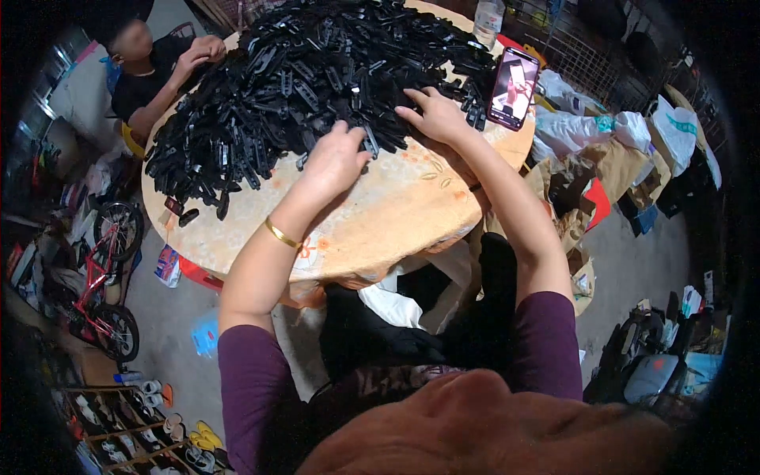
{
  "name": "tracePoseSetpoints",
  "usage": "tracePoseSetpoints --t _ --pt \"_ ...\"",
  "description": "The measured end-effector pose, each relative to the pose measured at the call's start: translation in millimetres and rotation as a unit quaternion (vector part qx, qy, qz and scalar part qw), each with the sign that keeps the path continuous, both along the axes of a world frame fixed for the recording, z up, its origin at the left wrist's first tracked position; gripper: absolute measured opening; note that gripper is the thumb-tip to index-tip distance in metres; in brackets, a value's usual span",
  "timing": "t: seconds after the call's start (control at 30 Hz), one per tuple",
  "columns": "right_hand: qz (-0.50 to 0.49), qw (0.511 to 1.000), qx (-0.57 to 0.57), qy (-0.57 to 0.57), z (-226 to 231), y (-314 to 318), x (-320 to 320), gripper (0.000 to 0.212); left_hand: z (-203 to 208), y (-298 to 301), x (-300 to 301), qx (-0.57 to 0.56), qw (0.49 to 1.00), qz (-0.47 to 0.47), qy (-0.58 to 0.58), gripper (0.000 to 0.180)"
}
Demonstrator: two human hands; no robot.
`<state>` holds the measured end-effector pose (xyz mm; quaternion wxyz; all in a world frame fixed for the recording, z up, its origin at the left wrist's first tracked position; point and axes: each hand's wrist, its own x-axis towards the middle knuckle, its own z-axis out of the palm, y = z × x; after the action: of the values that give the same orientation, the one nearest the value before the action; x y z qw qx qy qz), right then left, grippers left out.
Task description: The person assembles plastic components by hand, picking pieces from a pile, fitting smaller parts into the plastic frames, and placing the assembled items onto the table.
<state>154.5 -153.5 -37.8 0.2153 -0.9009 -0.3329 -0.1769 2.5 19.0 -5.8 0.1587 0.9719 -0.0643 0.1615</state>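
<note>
A large heap of small, long black plastic pieces (305, 87), clip-like in shape, covers the far part of a round table (380, 214) with a patterned orange-cream cloth. At the near edge of the heap is my left hand (334, 161), its fingers bent and apart. One black piece (370, 144) lies right by its fingertips and thumb; I see no firm grip on it. Farther right, my right hand (435, 117) rests over the heap's edge with fingers spread and nothing visible in them. A gold bangle (282, 233) circles my left wrist.
A phone (514, 89) with a lit screen stands at the table's right, near a clear plastic bottle (488, 22). Across at far left sits another person (150, 79), hands together by the heap. Bags (590, 131) crowd the right; a red bicycle (96, 277) and shoe rack (131, 427) stand left.
</note>
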Motion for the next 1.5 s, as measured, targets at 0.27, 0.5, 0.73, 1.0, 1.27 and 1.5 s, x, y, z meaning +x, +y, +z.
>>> tracePoseSetpoints --t 0.27,0.5,0.73,1.0,1.27,1.5 --pt "0.105 0.992 0.066 -0.009 -3.1 -12.7 -29.3 0.023 -5.8 -5.6 4.2 -0.042 0.992 -0.009 -0.122 0.022" --pt "0.069 0.979 0.189 0.013 0.9 -37.4 -35.9 0.017 -1.5 -14.9 2.9 -0.193 0.981 0.004 -0.019 0.056" --pt "0.145 0.962 0.094 -0.211 11.8 -38.1 -61.9 0.023 4.4 -16.2 1.8 -0.349 0.936 0.006 0.044 0.049" --pt "0.236 0.966 -0.072 0.075 28.5 -37.3 -95.7 0.026 3.6 -21.9 -2.3 -0.426 0.899 -0.055 0.088 0.051" --pt "0.203 0.977 -0.046 0.047 24.7 -48.5 -84.7 0.027 -9.9 -26.3 0.3 -0.51 0.846 -0.11 0.11 0.051" --pt "0.288 0.937 0.196 0.006 38.2 -39.9 -97.7 0.025 2.5 -31.2 -6.5 -0.479 0.858 -0.064 0.176 0.045"
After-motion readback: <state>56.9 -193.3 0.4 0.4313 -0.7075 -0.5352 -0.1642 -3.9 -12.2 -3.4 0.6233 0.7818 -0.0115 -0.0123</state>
